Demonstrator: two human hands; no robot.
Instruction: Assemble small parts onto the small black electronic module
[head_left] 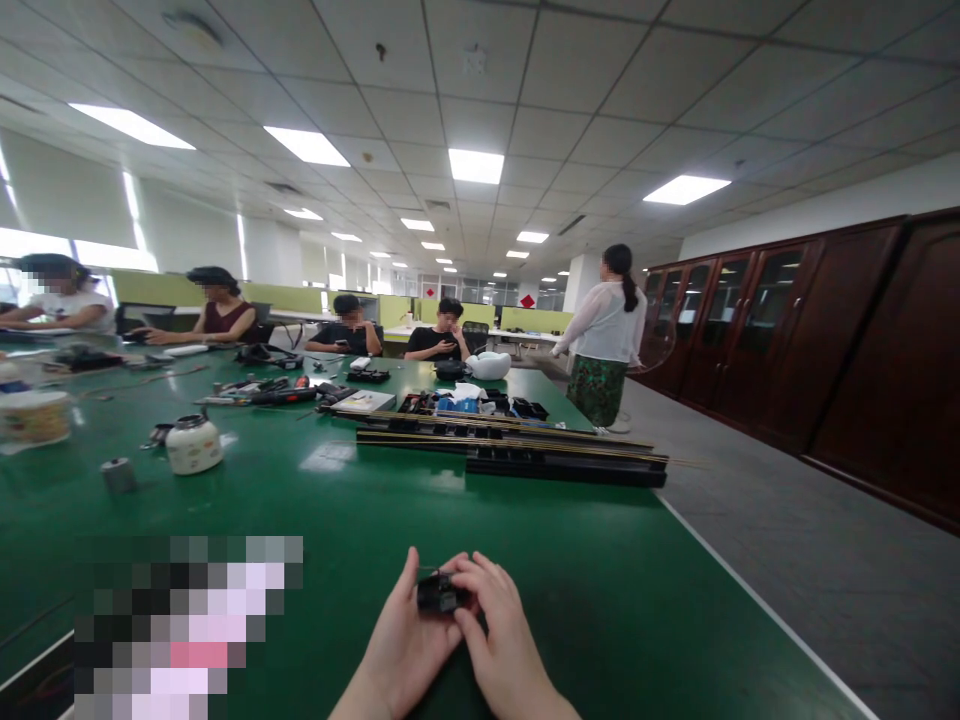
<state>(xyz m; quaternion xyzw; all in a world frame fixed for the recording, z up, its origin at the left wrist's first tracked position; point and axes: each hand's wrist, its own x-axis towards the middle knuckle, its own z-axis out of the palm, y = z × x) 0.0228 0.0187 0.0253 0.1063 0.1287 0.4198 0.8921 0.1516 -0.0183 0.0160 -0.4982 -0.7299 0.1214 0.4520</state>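
Observation:
Just above the near part of the green table (322,560), both my hands meet around a small black boxy part (436,594). My left hand (411,635) cradles it from below and the left, with the thumb up along its side. From the right, my right hand (499,620) has its fingertips and thumb on the part. A thin wire or edge seems to show at its top. Fingers cover its right end, and it is too small to tell its exact kind.
Long black trays with thin rods (566,468) lie ahead. A white jar (195,446), a grey cylinder (118,476) and a tub (34,418) stand left. Tools (281,393) lie farther back. Several people sit beyond; one person (607,320) stands right. A pixelated patch covers the lower left.

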